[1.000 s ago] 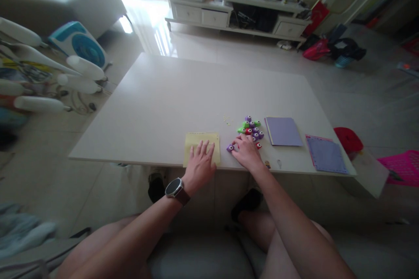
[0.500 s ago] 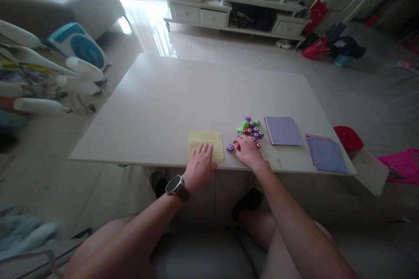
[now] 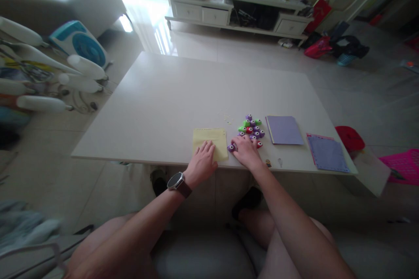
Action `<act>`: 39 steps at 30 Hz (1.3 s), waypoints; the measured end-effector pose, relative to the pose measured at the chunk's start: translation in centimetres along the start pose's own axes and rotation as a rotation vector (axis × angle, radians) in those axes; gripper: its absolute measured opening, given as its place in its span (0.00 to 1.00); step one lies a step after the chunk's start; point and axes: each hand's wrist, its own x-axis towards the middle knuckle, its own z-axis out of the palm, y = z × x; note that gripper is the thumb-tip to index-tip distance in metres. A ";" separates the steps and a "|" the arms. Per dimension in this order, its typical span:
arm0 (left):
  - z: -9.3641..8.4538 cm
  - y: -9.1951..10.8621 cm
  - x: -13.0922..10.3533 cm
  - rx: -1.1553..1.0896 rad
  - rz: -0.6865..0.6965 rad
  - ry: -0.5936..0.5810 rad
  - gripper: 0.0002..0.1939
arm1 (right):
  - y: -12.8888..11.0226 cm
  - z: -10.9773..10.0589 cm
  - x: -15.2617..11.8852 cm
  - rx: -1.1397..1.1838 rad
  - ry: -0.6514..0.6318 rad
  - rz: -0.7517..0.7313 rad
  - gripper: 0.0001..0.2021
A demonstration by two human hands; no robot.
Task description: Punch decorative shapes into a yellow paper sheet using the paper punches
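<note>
My left hand [image 3: 203,162], with a watch on its wrist, lies flat on a sheet of yellow paper [image 3: 209,134], fingers stretched out. Small marks run along the sheet's top edge. To its right, my right hand [image 3: 246,151] has its fingers curled round a purple craft punch [image 3: 231,148] on the table, close to the paper. Beyond that hand sits a cluster of small craft punches in purple [image 3: 257,129], green [image 3: 246,123] and red [image 3: 249,130]; the hand partly covers the nearest ones. Tiny yellow paper bits [image 3: 227,117] are scattered behind the sheet.
A stack of purple paper [image 3: 284,130] lies right of the punches, and a blue-purple packet [image 3: 327,152] is near the right corner of the white table [image 3: 157,104]. Two small items, one a clip-like piece [image 3: 279,162], lie by the front edge. A red stool [image 3: 349,137] stands beyond.
My right hand has shifted slightly left and its fingers have closed round the purple punch. My left hand stays flat on the yellow paper. The whole view has shifted slightly.
</note>
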 end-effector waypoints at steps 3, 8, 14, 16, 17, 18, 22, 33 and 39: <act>0.0 0.0 0.1 -0.006 0.013 0.000 0.32 | 0.2 0.1 0.2 0.002 0.020 -0.011 0.04; 0.6 -0.3 0.4 -0.043 0.031 0.021 0.34 | 0.3 -0.3 0.6 0.148 0.122 0.030 0.03; 0.2 -0.7 1.4 -0.456 0.115 0.100 0.41 | -1.1 -0.9 0.9 0.833 0.074 0.083 0.10; -0.7 -0.6 1.7 -0.668 0.117 0.130 0.39 | -1.4 -1.1 1.0 1.059 -0.014 0.116 0.15; -1.1 -0.5 1.9 -0.765 0.120 0.141 0.37 | -1.5 -1.1 1.0 1.141 -0.060 0.118 0.17; -1.5 -0.4 2.0 -0.847 0.124 0.152 0.35 | -1.5 -1.2 1.0 1.201 -0.100 0.110 0.19; -2.1 -0.2 2.3 -1.011 0.121 0.203 0.23 | -1.6 -1.4 0.9 1.332 -0.179 0.081 0.23; -2.4 -0.4 2.5 -1.111 0.073 0.260 0.17 | -2.3 -0.5 0.7 1.634 -0.252 0.138 0.28; -2.8 -0.3 2.4 -1.216 0.069 0.191 0.20 | -2.1 -0.3 0.7 1.622 -0.248 0.108 0.28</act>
